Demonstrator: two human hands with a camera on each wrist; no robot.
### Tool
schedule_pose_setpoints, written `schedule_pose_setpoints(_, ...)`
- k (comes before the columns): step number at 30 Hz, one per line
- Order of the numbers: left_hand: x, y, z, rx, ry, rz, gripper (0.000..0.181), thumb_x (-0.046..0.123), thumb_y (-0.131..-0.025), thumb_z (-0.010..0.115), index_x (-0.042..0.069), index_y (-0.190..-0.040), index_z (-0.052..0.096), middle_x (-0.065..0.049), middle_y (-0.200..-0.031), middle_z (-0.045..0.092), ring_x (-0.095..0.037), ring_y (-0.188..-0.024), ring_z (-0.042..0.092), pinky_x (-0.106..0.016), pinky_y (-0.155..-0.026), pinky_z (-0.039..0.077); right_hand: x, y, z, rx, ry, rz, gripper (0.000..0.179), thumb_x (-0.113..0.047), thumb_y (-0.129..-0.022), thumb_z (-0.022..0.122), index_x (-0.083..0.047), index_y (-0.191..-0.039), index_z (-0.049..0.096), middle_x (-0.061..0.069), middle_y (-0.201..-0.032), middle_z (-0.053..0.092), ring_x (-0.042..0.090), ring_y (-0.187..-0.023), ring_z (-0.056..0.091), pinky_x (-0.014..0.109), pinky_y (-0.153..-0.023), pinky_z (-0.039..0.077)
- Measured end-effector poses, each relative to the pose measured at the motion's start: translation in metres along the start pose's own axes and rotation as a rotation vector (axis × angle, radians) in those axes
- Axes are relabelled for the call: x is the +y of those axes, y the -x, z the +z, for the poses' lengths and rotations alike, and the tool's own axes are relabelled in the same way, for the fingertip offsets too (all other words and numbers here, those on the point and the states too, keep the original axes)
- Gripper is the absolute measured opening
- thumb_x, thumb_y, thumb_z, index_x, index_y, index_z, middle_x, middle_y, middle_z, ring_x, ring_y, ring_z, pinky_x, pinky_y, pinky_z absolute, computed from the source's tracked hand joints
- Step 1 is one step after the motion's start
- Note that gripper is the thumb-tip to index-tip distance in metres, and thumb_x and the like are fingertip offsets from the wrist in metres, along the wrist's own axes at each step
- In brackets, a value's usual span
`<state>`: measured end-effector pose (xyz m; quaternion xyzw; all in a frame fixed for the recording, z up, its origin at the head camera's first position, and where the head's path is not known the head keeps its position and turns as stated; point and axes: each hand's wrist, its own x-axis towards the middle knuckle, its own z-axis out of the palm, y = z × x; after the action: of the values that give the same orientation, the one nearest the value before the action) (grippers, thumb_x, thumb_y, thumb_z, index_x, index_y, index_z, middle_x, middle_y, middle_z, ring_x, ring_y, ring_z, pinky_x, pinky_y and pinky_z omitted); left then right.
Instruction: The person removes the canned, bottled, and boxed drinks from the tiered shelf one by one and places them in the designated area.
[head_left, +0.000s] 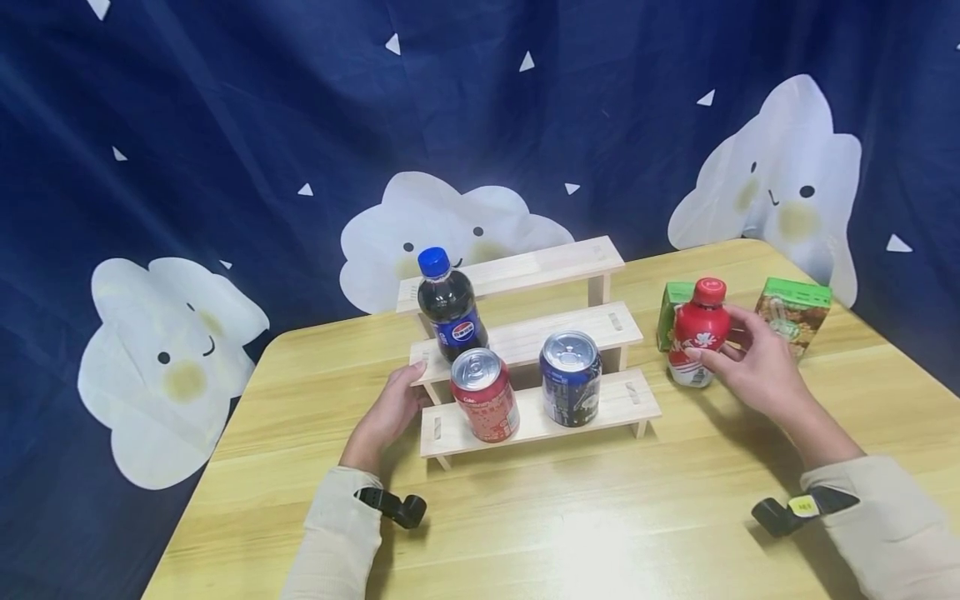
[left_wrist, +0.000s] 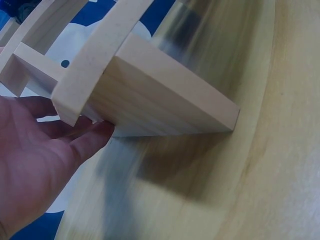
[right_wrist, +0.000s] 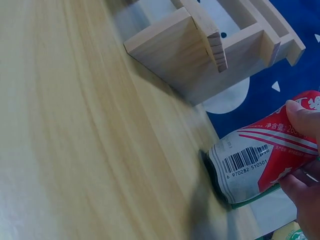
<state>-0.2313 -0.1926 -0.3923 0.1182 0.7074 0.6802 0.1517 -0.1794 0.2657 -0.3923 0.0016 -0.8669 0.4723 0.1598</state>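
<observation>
My left hand [head_left: 390, 411] holds the left end of a three-tier wooden stand [head_left: 525, 340], its fingertips against the side panel in the left wrist view. On the stand are a cola bottle with a blue cap [head_left: 453, 317], a red Coke can [head_left: 486, 400] and a dark blue can [head_left: 572, 382]. The two cans are on the lowest tier. To the right of the stand, my right hand [head_left: 757, 367] grips a red and white plastic bottle [head_left: 701, 333] between thumb and fingers. Whether its base touches the table is hard to tell.
Two green-topped drink cartons, a left one [head_left: 667, 312] partly hidden behind the red bottle and a right one [head_left: 798, 308] beyond my right hand, stand on the wooden table [head_left: 525, 525]. A dark blue curtain [head_left: 315, 108] with clouds hangs behind the table.
</observation>
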Motion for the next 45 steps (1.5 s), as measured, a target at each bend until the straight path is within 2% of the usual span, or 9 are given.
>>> schedule_pose_setpoints(8, 0.000, 0.001, 0.001, 0.021, 0.001, -0.004, 0.051, 0.023, -0.097, 0.025, -0.013, -0.132, 0.036, 0.005, -0.104, 0.061, -0.013, -0.099, 0.058, -0.036, -0.090, 0.045, 0.004, 0.001, 0.000, 0.002, -0.016, -0.013, 0.072, -0.014, -0.080, 0.075, 0.009, -0.136, 0.035, 0.036, -0.124, 0.047, 0.051, -0.112, 0.049, 0.003, -0.076, 0.042)
schedule_pose_setpoints(16, -0.001, 0.001, 0.001, 0.023, 0.003, -0.003, 0.051, 0.023, -0.098, 0.026, -0.013, -0.132, 0.037, 0.002, -0.106, 0.061, -0.012, -0.099, 0.058, -0.034, -0.090, 0.045, 0.007, 0.006, -0.002, -0.004, -0.035, -0.011, 0.073, -0.010, -0.079, 0.075, 0.006, -0.137, 0.034, 0.031, -0.126, 0.047, 0.024, -0.112, 0.053, 0.003, -0.078, 0.041)
schedule_pose_setpoints(23, -0.001, 0.001, 0.001, 0.027, -0.002, -0.007, 0.051, 0.022, -0.097, 0.025, -0.014, -0.132, 0.036, 0.002, -0.106, 0.061, -0.013, -0.099, 0.058, -0.035, -0.091, 0.045, 0.005, 0.005, -0.005, -0.050, -0.033, 0.033, 0.079, -0.018, -0.080, 0.075, 0.004, -0.141, 0.030, 0.033, -0.132, 0.044, 0.047, -0.118, 0.047, 0.003, -0.076, 0.042)
schedule_pose_setpoints(27, 0.000, 0.001, 0.001, 0.034, 0.005, -0.014, 0.051, 0.022, -0.097, 0.026, -0.013, -0.133, 0.036, 0.002, -0.106, 0.061, -0.012, -0.099, 0.058, -0.034, -0.091, 0.044, 0.000, 0.002, -0.009, -0.048, -0.018, 0.044, 0.079, -0.022, -0.082, 0.073, 0.002, -0.143, 0.029, 0.032, -0.134, 0.043, 0.049, -0.118, 0.046, 0.004, -0.079, 0.042)
schedule_pose_setpoints(29, 0.000, 0.001, 0.001, 0.039, 0.005, -0.014, 0.051, 0.022, -0.097, 0.026, -0.013, -0.133, 0.036, 0.003, -0.106, 0.060, -0.012, -0.099, 0.058, -0.034, -0.091, 0.045, -0.003, 0.000, -0.012, -0.030, -0.015, 0.037, 0.077, -0.020, -0.082, 0.073, 0.001, -0.143, 0.030, 0.031, -0.134, 0.044, 0.042, -0.120, 0.049, 0.004, -0.081, 0.041)
schedule_pose_setpoints(32, 0.000, 0.001, 0.000, 0.036, 0.002, -0.014, 0.051, 0.021, -0.098, 0.026, -0.013, -0.133, 0.036, 0.002, -0.107, 0.060, -0.012, -0.099, 0.058, -0.033, -0.091, 0.045, -0.009, -0.004, -0.016, -0.007, -0.022, 0.015, 0.077, -0.019, -0.082, 0.073, 0.000, -0.144, 0.031, 0.029, -0.133, 0.046, 0.014, -0.115, 0.054, 0.003, -0.080, 0.041)
schedule_pose_setpoints(36, 0.000, 0.001, 0.000, 0.030, -0.001, -0.016, 0.050, 0.022, -0.098, 0.025, -0.013, -0.132, 0.037, 0.001, -0.106, 0.060, -0.012, -0.099, 0.058, -0.033, -0.091, 0.045, -0.022, -0.010, -0.024, 0.029, -0.040, -0.013, 0.077, -0.018, -0.080, 0.074, -0.002, -0.143, 0.034, 0.021, -0.129, 0.050, -0.015, -0.098, 0.047, 0.002, -0.079, 0.040)
schedule_pose_setpoints(42, 0.001, 0.002, 0.000, 0.027, 0.002, -0.015, 0.051, 0.023, -0.098, 0.025, -0.013, -0.132, 0.037, 0.002, -0.106, 0.061, -0.012, -0.098, 0.058, -0.033, -0.090, 0.045, -0.047, -0.023, -0.031, 0.066, -0.079, -0.102, 0.070, -0.011, -0.078, 0.075, -0.003, -0.138, 0.041, -0.013, -0.114, 0.053, -0.015, -0.097, 0.051, 0.003, -0.081, 0.041)
schedule_pose_setpoints(45, 0.000, 0.001, 0.000, 0.023, 0.001, -0.010, 0.052, 0.023, -0.098, 0.026, -0.013, -0.133, 0.036, 0.000, -0.108, 0.061, -0.011, -0.099, 0.058, -0.033, -0.091, 0.045, -0.061, -0.029, -0.032, 0.077, -0.101, -0.162, 0.066, -0.006, -0.077, 0.075, -0.002, -0.136, 0.044, -0.018, -0.110, 0.053, -0.010, -0.099, 0.053, 0.004, -0.083, 0.041)
